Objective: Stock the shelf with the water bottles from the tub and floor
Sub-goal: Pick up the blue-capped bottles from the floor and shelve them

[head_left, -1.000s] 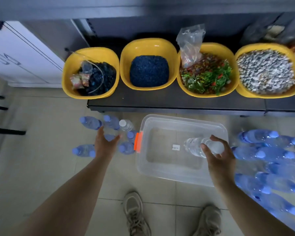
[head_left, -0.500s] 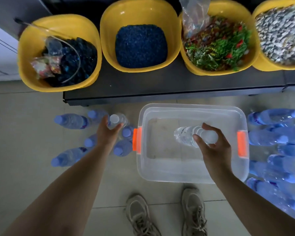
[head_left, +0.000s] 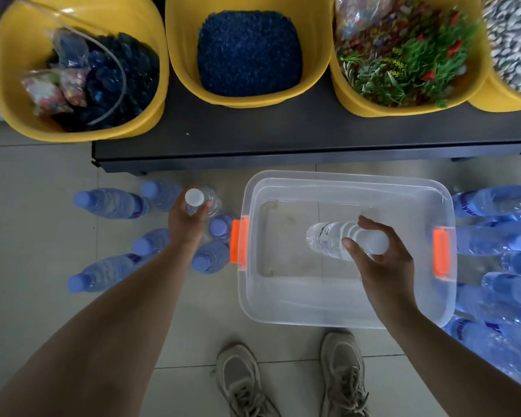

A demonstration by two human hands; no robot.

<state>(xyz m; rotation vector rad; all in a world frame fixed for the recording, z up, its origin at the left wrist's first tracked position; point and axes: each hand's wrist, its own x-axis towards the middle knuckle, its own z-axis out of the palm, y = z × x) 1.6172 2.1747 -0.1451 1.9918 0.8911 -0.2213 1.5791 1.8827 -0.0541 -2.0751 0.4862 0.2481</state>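
A clear plastic tub with orange latches sits on the floor below the dark shelf. My right hand grips a clear white-capped water bottle by its neck, over the tub. My left hand holds another white-capped bottle near its top, among several blue-capped bottles standing on the floor left of the tub. More blue-capped bottles stand packed to the right of the tub.
Yellow bins line the shelf: one with bags and dark stones, one with blue gravel, one with plastic plants, one with pale gravel. My two shoes stand on the tiled floor in front of the tub.
The view has dropped closer to the floor. My left hand has closed round the white-capped floor bottle. My right hand still holds its bottle in the tub.
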